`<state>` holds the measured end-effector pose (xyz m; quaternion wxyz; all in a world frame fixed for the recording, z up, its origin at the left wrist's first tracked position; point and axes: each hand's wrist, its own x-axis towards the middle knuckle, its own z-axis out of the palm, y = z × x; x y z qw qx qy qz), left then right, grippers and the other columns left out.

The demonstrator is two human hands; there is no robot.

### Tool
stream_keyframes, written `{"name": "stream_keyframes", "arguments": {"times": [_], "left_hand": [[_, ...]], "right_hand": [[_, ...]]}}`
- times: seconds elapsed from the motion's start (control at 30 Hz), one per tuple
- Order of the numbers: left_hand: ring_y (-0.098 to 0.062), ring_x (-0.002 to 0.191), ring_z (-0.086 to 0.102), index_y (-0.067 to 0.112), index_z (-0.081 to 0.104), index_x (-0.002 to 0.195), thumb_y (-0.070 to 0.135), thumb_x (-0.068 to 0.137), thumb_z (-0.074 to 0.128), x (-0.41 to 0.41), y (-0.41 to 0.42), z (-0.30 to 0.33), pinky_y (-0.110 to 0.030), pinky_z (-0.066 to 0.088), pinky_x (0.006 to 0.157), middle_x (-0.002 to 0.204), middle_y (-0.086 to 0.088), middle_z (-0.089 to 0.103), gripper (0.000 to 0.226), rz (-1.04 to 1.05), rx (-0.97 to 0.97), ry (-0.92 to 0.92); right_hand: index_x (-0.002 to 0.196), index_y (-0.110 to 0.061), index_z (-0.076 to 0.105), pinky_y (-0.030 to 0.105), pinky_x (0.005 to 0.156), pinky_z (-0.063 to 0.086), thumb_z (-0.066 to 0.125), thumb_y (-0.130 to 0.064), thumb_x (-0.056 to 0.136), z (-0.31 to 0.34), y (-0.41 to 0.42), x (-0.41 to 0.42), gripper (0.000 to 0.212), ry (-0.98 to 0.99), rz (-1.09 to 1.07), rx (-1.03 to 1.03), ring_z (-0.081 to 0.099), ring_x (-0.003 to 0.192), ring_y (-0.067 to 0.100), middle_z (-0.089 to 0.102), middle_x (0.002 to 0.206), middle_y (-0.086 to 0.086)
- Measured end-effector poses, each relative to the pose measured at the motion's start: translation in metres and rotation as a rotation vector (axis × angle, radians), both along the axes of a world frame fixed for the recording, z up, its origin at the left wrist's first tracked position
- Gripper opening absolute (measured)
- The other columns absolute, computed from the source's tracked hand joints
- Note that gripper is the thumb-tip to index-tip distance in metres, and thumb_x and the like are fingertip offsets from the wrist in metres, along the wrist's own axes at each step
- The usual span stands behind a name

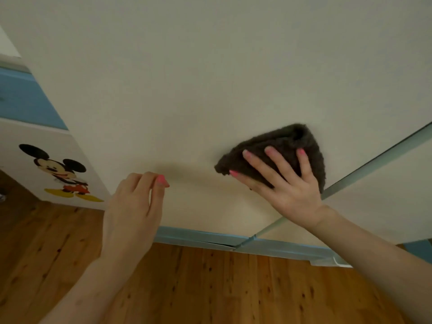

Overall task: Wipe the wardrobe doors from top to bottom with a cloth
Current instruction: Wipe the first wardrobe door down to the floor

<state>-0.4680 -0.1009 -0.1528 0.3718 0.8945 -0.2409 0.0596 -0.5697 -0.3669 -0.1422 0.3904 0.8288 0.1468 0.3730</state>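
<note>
A cream wardrobe door (210,78) fills most of the view, seen from above and close. A dark brown fluffy cloth (280,143), folded into a rough triangle, lies flat against the door's lower part. My right hand (285,181) presses on the cloth with fingers spread. My left hand (134,206) hovers to the left of it, fingers curled loosely, holding nothing, just off the door surface. A pale blue-green strip (374,160) runs diagonally between this door and the neighbouring door (385,206) at the right.
A blue plinth (210,237) runs along the wardrobe's base above a wooden plank floor (210,288). At the left stands a white and blue cabinet (25,136) with a cartoon mouse sticker (60,174).
</note>
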Motion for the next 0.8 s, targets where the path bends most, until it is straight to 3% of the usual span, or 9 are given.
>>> {"name": "stream_keyframes", "arguments": {"times": [0.07, 0.13, 0.2, 0.3, 0.4, 0.53, 0.67, 0.73, 0.8], "left_hand": [[-0.018, 0.080, 0.052, 0.021, 0.061, 0.095, 0.040, 0.095, 0.022, 0.003, 0.002, -0.002, -0.037, 0.045, 0.062, 0.089, 0.002, 0.055, 0.044, -0.002, -0.004, -0.002], [-0.016, 0.081, 0.051, 0.022, 0.060, 0.094, 0.041, 0.095, 0.021, 0.005, 0.006, -0.007, -0.035, 0.044, 0.063, 0.089, 0.004, 0.054, 0.043, 0.007, -0.001, 0.013], [-0.016, 0.080, 0.051, 0.024, 0.060, 0.094, 0.042, 0.094, 0.019, 0.007, 0.012, -0.015, -0.034, 0.043, 0.063, 0.088, 0.005, 0.052, 0.044, 0.024, 0.021, 0.026], [-0.017, 0.080, 0.052, 0.023, 0.060, 0.094, 0.044, 0.094, 0.017, 0.013, 0.022, -0.023, -0.038, 0.046, 0.064, 0.088, 0.004, 0.053, 0.049, 0.012, 0.049, 0.043], [-0.018, 0.082, 0.052, 0.022, 0.061, 0.094, 0.046, 0.093, 0.016, 0.024, 0.034, -0.027, -0.040, 0.047, 0.068, 0.089, 0.003, 0.055, 0.051, 0.025, 0.074, 0.043], [-0.019, 0.080, 0.053, 0.023, 0.059, 0.093, 0.049, 0.092, 0.013, 0.031, 0.045, -0.026, -0.042, 0.048, 0.064, 0.086, 0.003, 0.054, 0.053, 0.038, 0.064, 0.071], [-0.017, 0.075, 0.053, 0.021, 0.060, 0.090, 0.047, 0.093, 0.016, 0.035, 0.049, -0.027, -0.040, 0.048, 0.060, 0.084, 0.003, 0.053, 0.051, 0.033, 0.034, 0.053], [-0.016, 0.074, 0.052, 0.021, 0.060, 0.088, 0.046, 0.094, 0.017, 0.038, 0.050, -0.030, -0.039, 0.047, 0.061, 0.082, 0.004, 0.052, 0.050, 0.034, 0.040, 0.044], [-0.016, 0.073, 0.051, 0.021, 0.059, 0.085, 0.046, 0.094, 0.017, 0.042, 0.054, -0.036, -0.040, 0.047, 0.061, 0.080, 0.004, 0.052, 0.050, 0.038, 0.048, 0.039]], "right_hand": [[0.141, -0.037, 0.040, 0.050, 0.115, 0.008, 0.053, -0.037, 0.095, -0.005, 0.015, 0.019, 0.047, -0.106, -0.014, 0.050, 0.014, 0.145, 0.026, 0.019, 0.157, 0.003], [0.144, -0.034, 0.035, 0.050, 0.115, 0.002, 0.047, -0.033, 0.097, -0.033, 0.020, 0.024, 0.049, -0.024, -0.037, -0.002, 0.008, 0.145, 0.028, 0.016, 0.158, 0.001], [0.147, -0.026, 0.030, 0.047, 0.116, 0.000, 0.040, -0.016, 0.098, -0.077, 0.019, 0.022, 0.051, 0.240, -0.016, -0.168, 0.009, 0.145, 0.026, 0.019, 0.156, 0.000], [0.147, -0.011, 0.023, 0.043, 0.112, 0.000, 0.059, -0.013, 0.088, -0.130, 0.020, 0.014, 0.069, 0.754, -0.023, -0.470, 0.010, 0.142, 0.025, 0.010, 0.154, 0.012], [0.146, -0.010, 0.023, 0.048, 0.107, -0.005, 0.069, -0.014, 0.081, -0.139, 0.035, 0.017, 0.079, 0.849, -0.126, -0.490, -0.008, 0.135, 0.032, -0.001, 0.149, 0.018], [0.144, -0.015, 0.032, 0.046, 0.115, -0.006, 0.068, -0.017, 0.077, -0.112, 0.040, 0.030, 0.076, 0.686, -0.047, -0.385, -0.001, 0.141, 0.029, 0.010, 0.153, 0.014], [0.147, -0.022, 0.028, 0.047, 0.115, -0.002, 0.041, -0.011, 0.093, -0.077, 0.082, 0.063, 0.056, 0.239, 0.004, -0.035, 0.010, 0.144, 0.026, 0.022, 0.154, 0.000], [0.146, -0.028, 0.032, 0.046, 0.113, 0.005, 0.041, -0.021, 0.097, -0.073, 0.108, 0.083, 0.050, 0.063, -0.002, 0.100, 0.016, 0.142, 0.024, 0.030, 0.149, -0.006], [0.147, -0.027, 0.030, 0.048, 0.112, 0.003, 0.039, -0.026, 0.097, -0.089, 0.120, 0.099, 0.051, 0.059, -0.013, 0.083, 0.008, 0.144, 0.027, 0.028, 0.150, -0.007]]}}
